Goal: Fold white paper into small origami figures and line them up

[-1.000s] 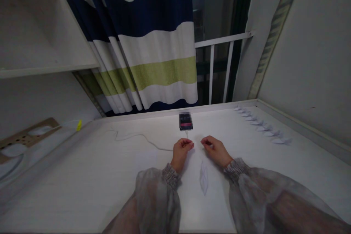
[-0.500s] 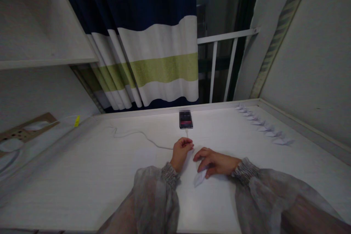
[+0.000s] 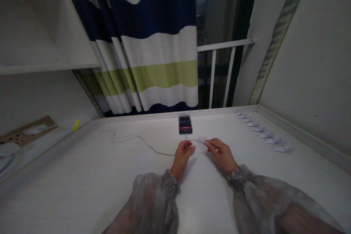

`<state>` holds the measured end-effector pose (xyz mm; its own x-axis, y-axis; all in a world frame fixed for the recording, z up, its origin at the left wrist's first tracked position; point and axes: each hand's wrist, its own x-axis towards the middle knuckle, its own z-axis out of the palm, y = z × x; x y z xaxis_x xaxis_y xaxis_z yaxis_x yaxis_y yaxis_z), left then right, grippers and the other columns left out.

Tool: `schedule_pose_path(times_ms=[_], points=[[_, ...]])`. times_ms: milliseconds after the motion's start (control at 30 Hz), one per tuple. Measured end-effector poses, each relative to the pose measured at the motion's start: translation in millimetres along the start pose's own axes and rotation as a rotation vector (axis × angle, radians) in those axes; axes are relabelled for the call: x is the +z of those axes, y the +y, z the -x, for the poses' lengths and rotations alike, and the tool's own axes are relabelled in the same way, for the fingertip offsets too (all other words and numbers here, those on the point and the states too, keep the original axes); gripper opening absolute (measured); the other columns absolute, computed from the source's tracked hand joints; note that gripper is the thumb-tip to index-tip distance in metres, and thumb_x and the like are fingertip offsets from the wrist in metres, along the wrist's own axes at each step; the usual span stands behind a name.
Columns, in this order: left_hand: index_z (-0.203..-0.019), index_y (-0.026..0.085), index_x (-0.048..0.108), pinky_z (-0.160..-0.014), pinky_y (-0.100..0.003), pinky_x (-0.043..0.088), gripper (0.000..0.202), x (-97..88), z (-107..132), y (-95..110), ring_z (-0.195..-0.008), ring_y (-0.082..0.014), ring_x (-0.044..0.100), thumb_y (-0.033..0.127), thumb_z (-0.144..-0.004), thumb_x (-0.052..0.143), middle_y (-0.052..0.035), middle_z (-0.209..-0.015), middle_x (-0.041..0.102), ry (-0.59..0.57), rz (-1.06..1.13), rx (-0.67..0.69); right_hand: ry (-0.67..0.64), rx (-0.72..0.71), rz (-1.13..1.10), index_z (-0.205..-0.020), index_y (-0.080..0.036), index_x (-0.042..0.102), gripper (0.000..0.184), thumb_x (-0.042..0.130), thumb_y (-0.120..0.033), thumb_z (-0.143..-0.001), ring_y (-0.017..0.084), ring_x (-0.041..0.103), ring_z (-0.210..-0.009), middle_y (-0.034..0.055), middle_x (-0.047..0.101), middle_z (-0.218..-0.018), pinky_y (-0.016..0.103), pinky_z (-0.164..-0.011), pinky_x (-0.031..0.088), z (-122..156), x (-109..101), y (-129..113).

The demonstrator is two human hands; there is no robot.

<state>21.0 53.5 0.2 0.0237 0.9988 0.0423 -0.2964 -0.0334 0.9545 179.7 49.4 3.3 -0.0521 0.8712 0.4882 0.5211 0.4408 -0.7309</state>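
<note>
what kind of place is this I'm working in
Probably a desk nook in a home or dorm room: a white tabletop runs toward a striped curtain and a white railing, with an open shelf at the upper left.

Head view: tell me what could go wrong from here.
The folded white paper looks thin, so a hard pinch from the right hand might crease it. The thin cable passes close by the left hand, so a sideways move could snag it and perhaps shift the smartphone. A wide sweep by the loose right sleeve could disturb the row of folded paper pieces.
</note>
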Motion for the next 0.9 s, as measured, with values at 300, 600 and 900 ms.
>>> schedule_pose_path(times_ms=[300,600,900], points=[[-0.078,0.013,0.058,-0.067,-0.025,0.044,0.029,6.3,9,4,-0.071,-0.0126,0.057,0.03,-0.057,0.07,-0.0033,-0.075,0.062,-0.172,0.072,-0.053,-0.033,-0.254,0.053,-0.101,-0.022,0.06,0.026,0.041,-0.025,-0.084,0.018,0.054,-0.082,0.0073,0.057,-0.086,0.035,-0.074,0.047,11,11,-22],[-0.075,0.013,0.052,-0.055,-0.021,0.042,0.035,2.5,3,2,-0.051,-0.0075,0.053,0.031,-0.052,0.072,0.0019,-0.06,0.058,0.001,0.105,-0.04,-0.102,-0.232,-0.035,-0.101,-0.02,0.059,0.026,0.04,-0.024,-0.084,0.017,0.054,-0.086,0.0077,0.059,-0.09,0.033,-0.079,0.045,11,9,-24],[-0.068,0.014,0.05,-0.056,-0.022,0.042,0.026,5.6,6,2,-0.053,-0.009,0.055,0.026,-0.055,0.069,0.0021,-0.059,0.057,0.038,0.004,0.037,0.0,0.01,-0.128,-0.078,-0.017,0.052,0.013,0.051,-0.029,-0.076,0.014,0.053,-0.068,0.0021,0.057,-0.07,0.028,-0.066,0.045,10,18,-17]])
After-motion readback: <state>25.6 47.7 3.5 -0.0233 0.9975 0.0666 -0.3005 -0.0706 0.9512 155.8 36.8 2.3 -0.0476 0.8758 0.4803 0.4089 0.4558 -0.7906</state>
